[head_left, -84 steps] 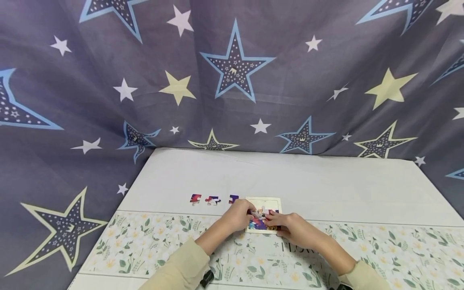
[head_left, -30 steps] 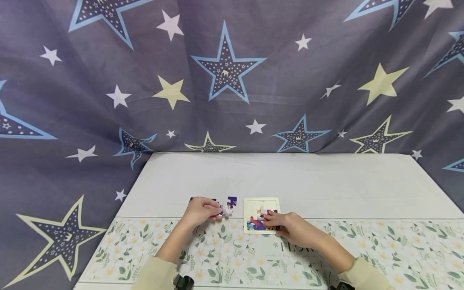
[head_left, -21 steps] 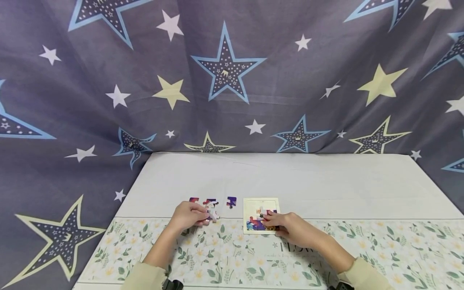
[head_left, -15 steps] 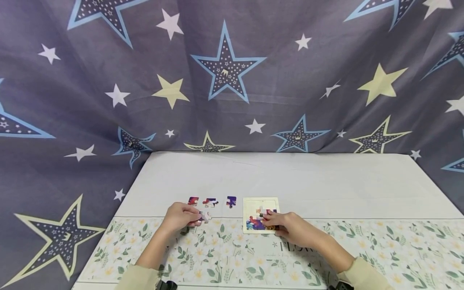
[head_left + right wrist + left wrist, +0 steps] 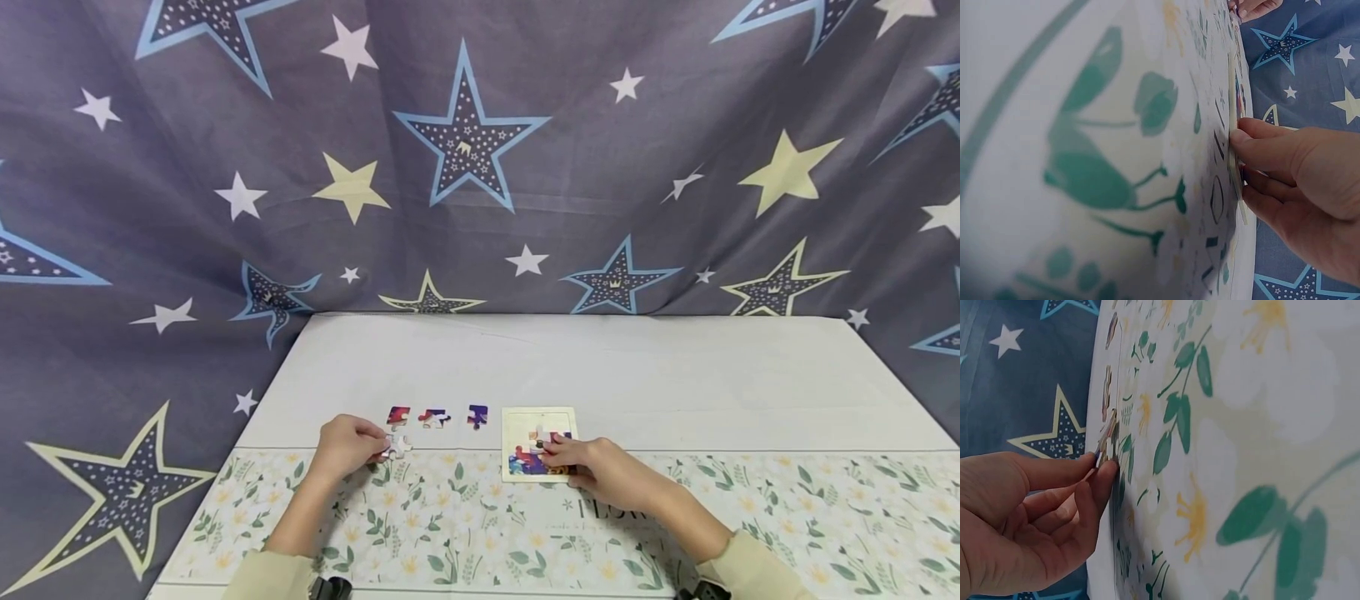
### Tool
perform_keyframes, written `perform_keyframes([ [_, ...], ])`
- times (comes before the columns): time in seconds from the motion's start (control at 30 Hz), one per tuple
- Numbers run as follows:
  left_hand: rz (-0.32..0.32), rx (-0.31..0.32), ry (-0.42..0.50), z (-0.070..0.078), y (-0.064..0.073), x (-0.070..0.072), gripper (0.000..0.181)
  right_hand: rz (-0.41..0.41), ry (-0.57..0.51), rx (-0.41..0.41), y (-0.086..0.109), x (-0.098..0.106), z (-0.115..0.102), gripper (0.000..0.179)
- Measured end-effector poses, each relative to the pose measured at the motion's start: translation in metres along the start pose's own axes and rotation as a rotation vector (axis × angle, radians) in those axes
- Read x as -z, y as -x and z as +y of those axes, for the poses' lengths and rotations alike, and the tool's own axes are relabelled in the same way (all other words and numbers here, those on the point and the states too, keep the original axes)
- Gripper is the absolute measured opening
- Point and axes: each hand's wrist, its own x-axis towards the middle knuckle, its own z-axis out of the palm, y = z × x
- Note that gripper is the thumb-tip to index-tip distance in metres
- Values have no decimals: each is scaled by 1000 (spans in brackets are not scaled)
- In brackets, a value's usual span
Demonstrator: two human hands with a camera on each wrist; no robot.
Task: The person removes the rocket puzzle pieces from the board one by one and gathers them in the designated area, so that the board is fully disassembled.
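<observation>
My left hand [image 5: 347, 446] pinches a pale jigsaw piece [image 5: 400, 446] between thumb and fingertips, low over the table left of the puzzle board. In the left wrist view this piece [image 5: 1107, 439] stands tilted at the fingertips. My right hand [image 5: 606, 472] grips the right side of the square cream puzzle board [image 5: 517, 427], thumb at its edge and fingers over the picture. Joined colourful pieces [image 5: 525, 463] fill the board's lower part; its upper part shows bare cream. The fingers hide some of the picture's right side. Seen edge-on in the right wrist view, the board [image 5: 1232, 81] lies flat.
Three loose jigsaw pieces lie in a row behind the left hand: a red one [image 5: 398, 415], a red and white one [image 5: 434, 418] and a purple one [image 5: 477, 417]. A floral band [image 5: 450, 533] crosses the white table. A star-patterned curtain [image 5: 570, 67] hangs behind.
My left hand has left the board and moved left with the pale piece, passing in front of the loose pieces and uncovering them. The right hand stays on the board.
</observation>
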Motion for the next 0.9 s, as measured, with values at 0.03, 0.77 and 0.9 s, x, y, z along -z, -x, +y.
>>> perform_keyframes([
  [0.03, 6, -4, -15, 0, 0, 1, 13, 2, 0, 1, 0, 0, 0, 41],
  [0.77, 51, -26, -125, 0, -4, 1, 12, 5, 3, -12, 0, -1, 0, 41],
  [0.9, 50, -21, -148, 2, -3, 2, 12, 8, 8, -10, 0, -1, 0, 41],
])
